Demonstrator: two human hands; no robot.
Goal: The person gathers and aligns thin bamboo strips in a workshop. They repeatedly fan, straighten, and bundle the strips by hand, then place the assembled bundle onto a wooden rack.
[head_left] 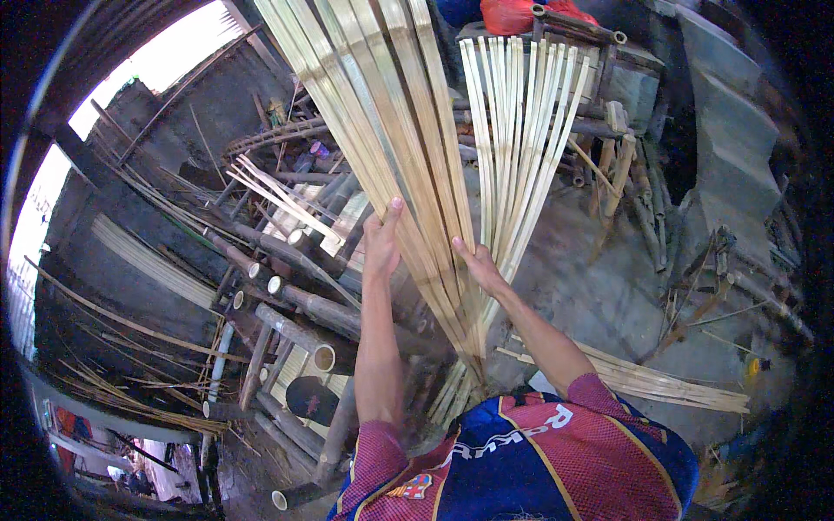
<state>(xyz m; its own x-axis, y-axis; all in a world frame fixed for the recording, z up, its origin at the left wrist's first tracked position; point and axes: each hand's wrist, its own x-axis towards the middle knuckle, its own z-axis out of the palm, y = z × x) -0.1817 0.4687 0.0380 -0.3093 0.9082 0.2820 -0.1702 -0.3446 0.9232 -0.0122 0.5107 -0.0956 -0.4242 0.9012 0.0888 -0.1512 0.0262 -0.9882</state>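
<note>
A fan of long, pale bamboo strips [404,165] rises in front of me, spread wide at the far end and narrowing to a bundle near my shirt. My left hand [382,243] is closed on its left edge, thumb on top. On the right edge, my right hand [478,265] grips lower and nearer to me, its thumb also on the upper face. The fingers beneath the strips are hidden. Thinner, whiter bamboo strips [526,130] fan out behind and to the right of my right hand, meeting the held ones near the bottom.
A rack of thick bamboo poles [300,326] stands at left. More strips [660,382] lie on the grey floor at lower right, and cut strips [282,198] rest at left. Bamboo trestles [612,169] and a red bag [512,16] are at the far right. Thin rods [130,382] lean at far left.
</note>
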